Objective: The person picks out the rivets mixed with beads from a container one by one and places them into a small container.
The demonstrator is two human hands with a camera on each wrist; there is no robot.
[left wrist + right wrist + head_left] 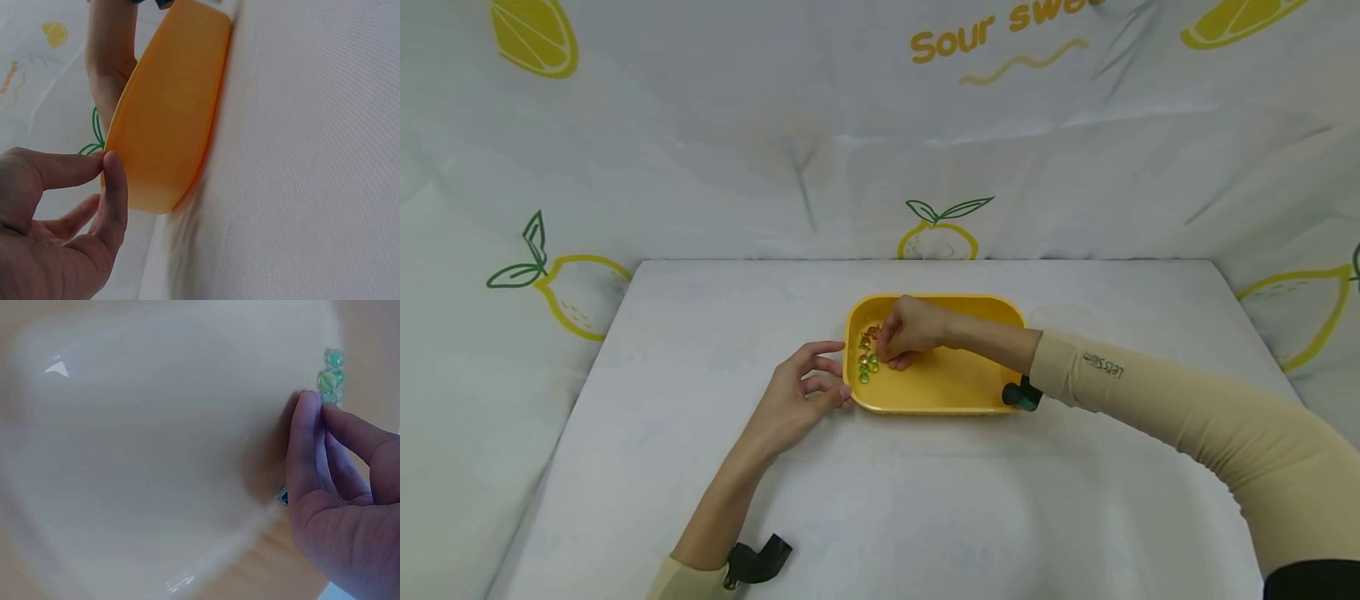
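A yellow tray [962, 387] lies on the table, its inside looking pale in the right wrist view. Small glass marbles [864, 377], green, yellow and orange-red, form a rough line along its left wall; green ones [334, 358] show in the right wrist view. My left hand [801, 396] holds the tray's left side, thumb by the near corner and index finger at the rim. Inside the tray, my right hand [912, 329] pinches at a marble [328, 398] with thumb and fingertips, which partly hide it. Another dark blue-green marble [284, 496] peeks out beside that hand.
A white cloth covers the table [1060, 500]. Behind it hangs a white backdrop [722, 167] with lemon prints. My right forearm, in a beige sleeve [1150, 408], crosses over the tray's right side. A black wrist camera [760, 560] sits on my left wrist.
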